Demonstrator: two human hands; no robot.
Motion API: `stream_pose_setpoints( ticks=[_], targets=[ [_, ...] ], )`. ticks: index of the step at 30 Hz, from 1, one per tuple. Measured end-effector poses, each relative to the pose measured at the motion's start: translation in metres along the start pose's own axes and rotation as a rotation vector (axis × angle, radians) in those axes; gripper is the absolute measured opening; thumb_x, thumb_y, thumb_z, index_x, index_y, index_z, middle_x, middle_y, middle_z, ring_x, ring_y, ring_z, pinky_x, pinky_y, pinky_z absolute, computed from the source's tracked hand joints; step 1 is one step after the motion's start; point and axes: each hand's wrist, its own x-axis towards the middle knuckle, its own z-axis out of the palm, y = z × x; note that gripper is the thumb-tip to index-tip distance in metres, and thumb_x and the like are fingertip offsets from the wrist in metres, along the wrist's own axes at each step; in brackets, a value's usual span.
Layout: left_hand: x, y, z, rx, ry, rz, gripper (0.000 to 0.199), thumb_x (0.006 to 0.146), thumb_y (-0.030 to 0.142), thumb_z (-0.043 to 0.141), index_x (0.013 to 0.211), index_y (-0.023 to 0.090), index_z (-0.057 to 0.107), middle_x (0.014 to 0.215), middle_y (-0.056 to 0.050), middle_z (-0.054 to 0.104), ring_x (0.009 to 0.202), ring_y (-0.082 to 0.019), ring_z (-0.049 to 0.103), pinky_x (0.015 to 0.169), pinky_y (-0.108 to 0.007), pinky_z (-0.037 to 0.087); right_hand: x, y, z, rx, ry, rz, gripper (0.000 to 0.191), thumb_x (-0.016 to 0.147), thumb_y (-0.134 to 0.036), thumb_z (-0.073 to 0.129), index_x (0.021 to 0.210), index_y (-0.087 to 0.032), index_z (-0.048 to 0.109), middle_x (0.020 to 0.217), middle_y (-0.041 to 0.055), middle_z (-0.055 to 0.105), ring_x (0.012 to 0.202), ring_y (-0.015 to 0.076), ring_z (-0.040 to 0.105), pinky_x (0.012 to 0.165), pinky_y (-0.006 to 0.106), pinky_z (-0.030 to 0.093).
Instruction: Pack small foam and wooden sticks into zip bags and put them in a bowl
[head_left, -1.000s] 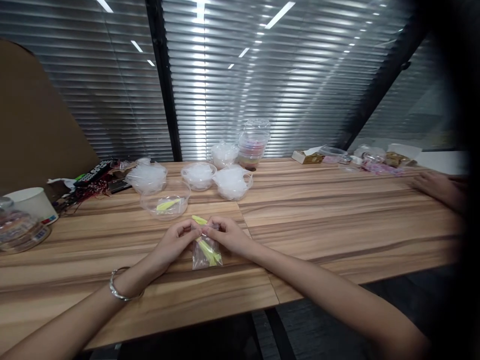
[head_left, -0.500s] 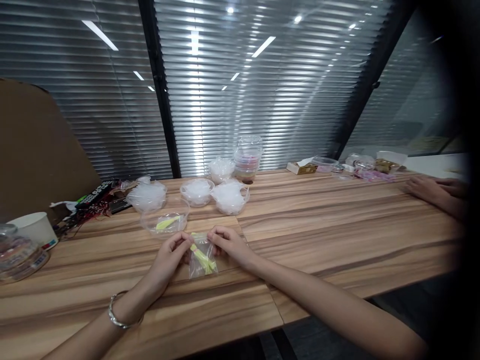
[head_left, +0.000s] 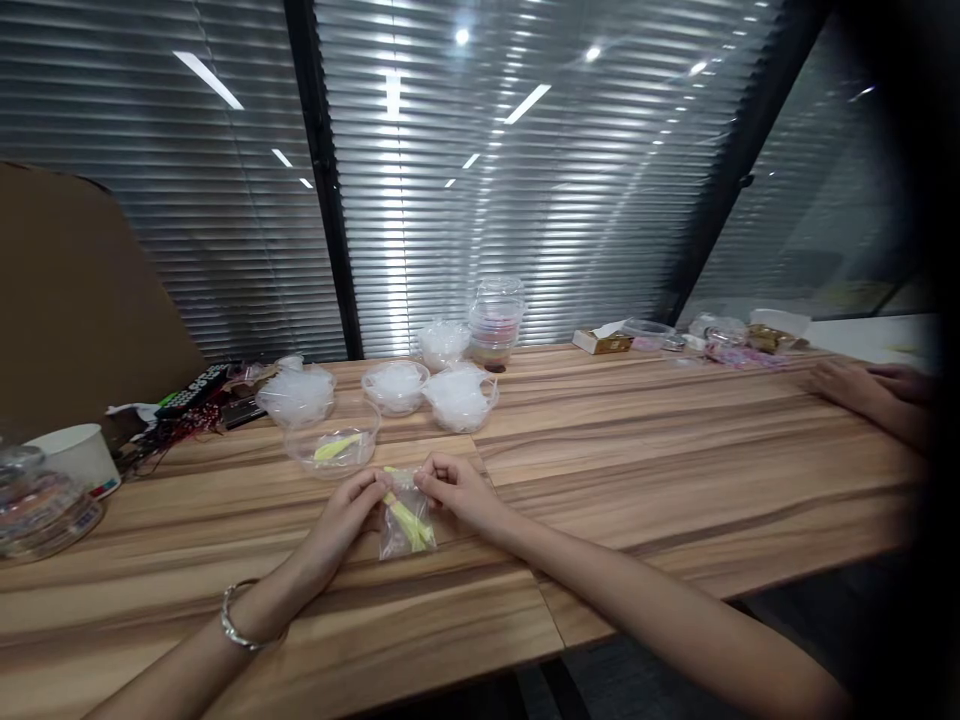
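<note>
Between my two hands is a small clear plastic zip bag [head_left: 391,540], upright, with a yellow-green strip-like item [head_left: 411,524] inside it. My left hand [head_left: 352,510] pinches the bag's upper left corner, where the top of the yellow item shows near my fingertips. At the upper right corner, my right hand [head_left: 457,490] grips the bag between thumb and fingers. Just beyond my left hand stands a clear round plastic bowl [head_left: 300,455] holding another yellow-green piece [head_left: 337,447]. What the yellow pieces are, I cannot make out.
Bowls of clear bags [head_left: 395,385] and stacked clear tubs [head_left: 497,320] stand further back. Left are a paper cup [head_left: 75,458], tape rolls [head_left: 49,515] and a dark keypad-like thing [head_left: 193,390]. A tissue box [head_left: 602,342] sits back right; another person's hands [head_left: 855,385] rest far right.
My hands stay at the bag's top corners with only slight finger movement. The whole view has shifted a little downward in the picture.
</note>
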Motion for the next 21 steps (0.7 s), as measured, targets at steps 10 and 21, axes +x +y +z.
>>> stream_pose_setpoints(
  ticks=[10,21],
  targets=[
    [-0.007,0.015,0.004,0.247,-0.160,0.176,0.024,0.082,0.036,0.056,0.075,0.014,0.061,0.075,-0.003,0.057,0.075,-0.015,0.050,0.071,-0.024,0.038,-0.006,0.000,0.005,-0.141,-0.168,-0.093,0.033,0.086,-0.046,0.050,0.077,-0.014,0.055,0.068,-0.0016,0.047,0.063,0.0093,0.043,0.058,0.021,0.034],
    [-0.004,0.009,0.003,0.158,0.002,0.096,0.024,0.081,0.038,0.056,0.077,0.015,0.062,0.075,-0.002,0.056,0.070,-0.014,0.048,0.063,-0.021,0.037,-0.004,-0.001,0.004,-0.118,-0.065,-0.028,0.038,0.085,-0.051,0.049,0.076,-0.015,0.055,0.067,-0.0005,0.047,0.062,0.0106,0.044,0.056,0.022,0.034]
  ],
)
